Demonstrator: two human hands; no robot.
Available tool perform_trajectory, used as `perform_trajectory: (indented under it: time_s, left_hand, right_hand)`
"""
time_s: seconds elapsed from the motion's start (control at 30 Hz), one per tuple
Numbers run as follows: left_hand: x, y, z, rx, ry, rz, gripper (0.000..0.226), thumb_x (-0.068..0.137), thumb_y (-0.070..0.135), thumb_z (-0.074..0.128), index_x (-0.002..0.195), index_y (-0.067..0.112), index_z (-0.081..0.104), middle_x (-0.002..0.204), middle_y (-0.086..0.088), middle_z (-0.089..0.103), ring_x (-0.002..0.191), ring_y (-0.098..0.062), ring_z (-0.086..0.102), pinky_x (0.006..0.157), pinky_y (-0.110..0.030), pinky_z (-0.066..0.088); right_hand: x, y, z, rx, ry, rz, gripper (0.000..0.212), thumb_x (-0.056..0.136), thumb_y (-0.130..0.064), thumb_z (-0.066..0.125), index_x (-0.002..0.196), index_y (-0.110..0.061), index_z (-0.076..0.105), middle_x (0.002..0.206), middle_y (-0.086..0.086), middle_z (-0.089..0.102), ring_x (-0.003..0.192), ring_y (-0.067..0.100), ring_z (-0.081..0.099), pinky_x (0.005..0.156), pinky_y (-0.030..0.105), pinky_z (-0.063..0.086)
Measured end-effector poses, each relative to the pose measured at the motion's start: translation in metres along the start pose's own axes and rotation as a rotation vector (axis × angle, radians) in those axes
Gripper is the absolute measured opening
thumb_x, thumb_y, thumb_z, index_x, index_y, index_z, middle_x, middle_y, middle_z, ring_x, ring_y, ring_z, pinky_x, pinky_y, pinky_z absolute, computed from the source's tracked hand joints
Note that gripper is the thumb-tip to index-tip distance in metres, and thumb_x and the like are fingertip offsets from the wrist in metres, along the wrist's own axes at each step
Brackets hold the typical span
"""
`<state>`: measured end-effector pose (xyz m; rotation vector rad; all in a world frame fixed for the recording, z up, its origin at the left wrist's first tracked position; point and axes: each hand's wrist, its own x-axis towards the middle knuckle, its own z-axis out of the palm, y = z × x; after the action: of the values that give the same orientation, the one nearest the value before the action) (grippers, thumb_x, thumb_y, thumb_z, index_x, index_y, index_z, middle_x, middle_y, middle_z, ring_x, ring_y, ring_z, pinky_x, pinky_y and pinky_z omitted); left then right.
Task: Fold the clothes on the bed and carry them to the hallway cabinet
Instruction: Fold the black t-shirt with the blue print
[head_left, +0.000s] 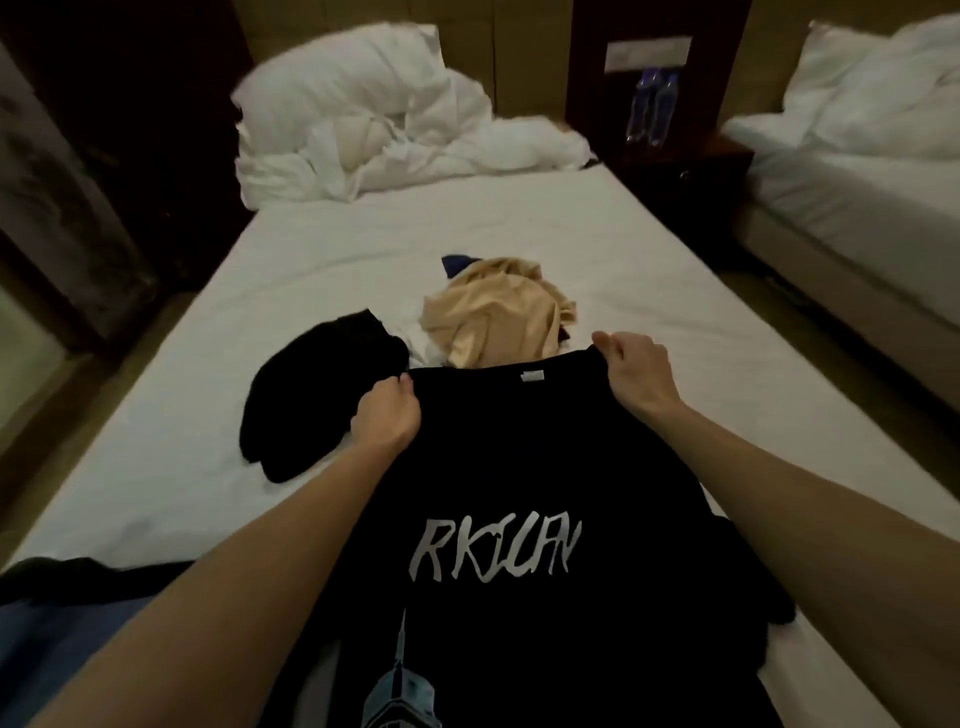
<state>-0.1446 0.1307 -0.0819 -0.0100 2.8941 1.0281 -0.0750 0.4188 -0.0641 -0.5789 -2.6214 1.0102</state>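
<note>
On the white-sheeted bed (322, 260) of a dim twin room, a black printed T-shirt (519, 467) is lying lengthwise — collar pointing toward the white pillows (358, 98). Left hand (387, 415) and right hand (631, 371) are each gripping a shoulder. Beyond the collar, a crumpled beige garment (493, 317) and a black garment (317, 395) are lying.
</note>
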Motion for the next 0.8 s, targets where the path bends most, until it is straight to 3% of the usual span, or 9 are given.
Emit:
perform_trajectory:
  time_s: [0.1,0.23,0.37,0.47,0.63,0.8]
  left_hand:
    - [0.017,-0.025,0.047,0.071,0.067,0.019,0.041,0.108,0.033,0.029,0.095,0.008,0.059,0.096,-0.012,0.062,0.099,-0.034,0.06,0.077,-0.036,0.042]
    - [0.021,-0.049,0.081,0.208,0.165,0.154,0.035,0.106,0.036,0.037,0.11,0.011,0.061,0.104,-0.011,0.066,0.097,-0.031,0.062,0.07,-0.033,0.039]
    - [0.028,-0.054,0.081,0.241,0.178,0.209,0.028,0.102,0.041,0.042,0.1,0.016,0.055,0.097,-0.004,0.061,0.092,-0.026,0.061,0.069,-0.036,0.044]
    - [0.021,-0.053,0.066,0.184,0.092,0.228,0.024,0.099,0.033,0.052,0.113,0.013,0.054,0.111,-0.007,0.06,0.102,-0.026,0.059,0.08,-0.04,0.049]
    - [-0.024,-0.048,0.025,0.361,-0.069,0.166,0.058,0.092,0.04,0.061,0.137,0.008,0.042,0.134,-0.014,0.046,0.12,-0.032,0.052,0.096,-0.043,0.046]
    - [-0.084,-0.06,-0.021,0.665,-0.419,0.004,0.093,0.078,0.065,0.069,0.14,0.005,0.036,0.142,-0.014,0.037,0.125,-0.032,0.05,0.103,-0.046,0.045]
  right_hand:
    - [0.019,0.035,0.047,-0.057,-0.036,0.041,0.052,0.104,-0.045,0.038,0.076,-0.005,0.056,0.072,0.005,0.055,0.075,0.029,0.053,0.064,0.039,0.035]
    - [0.026,0.075,0.081,-0.155,-0.029,0.03,0.045,0.104,-0.039,0.042,0.072,-0.009,0.052,0.081,0.008,0.051,0.078,0.028,0.051,0.067,0.034,0.031]
    - [0.021,0.085,0.089,-0.335,0.005,-0.06,0.04,0.103,-0.042,0.04,0.091,-0.012,0.065,0.087,0.002,0.047,0.088,0.029,0.052,0.074,0.038,0.035]
    - [0.008,0.075,0.076,-0.363,-0.016,0.013,0.041,0.101,-0.052,0.036,0.101,-0.019,0.06,0.099,0.001,0.052,0.102,0.027,0.052,0.083,0.041,0.034]
    - [-0.027,0.075,0.026,-0.355,-0.234,0.158,0.056,0.096,-0.06,0.043,0.134,-0.019,0.048,0.134,0.009,0.048,0.126,0.03,0.043,0.1,0.047,0.036]
    - [-0.072,0.1,-0.03,-0.299,-0.562,0.25,0.07,0.086,-0.068,0.055,0.126,-0.012,0.053,0.119,0.011,0.054,0.109,0.032,0.053,0.097,0.046,0.046]
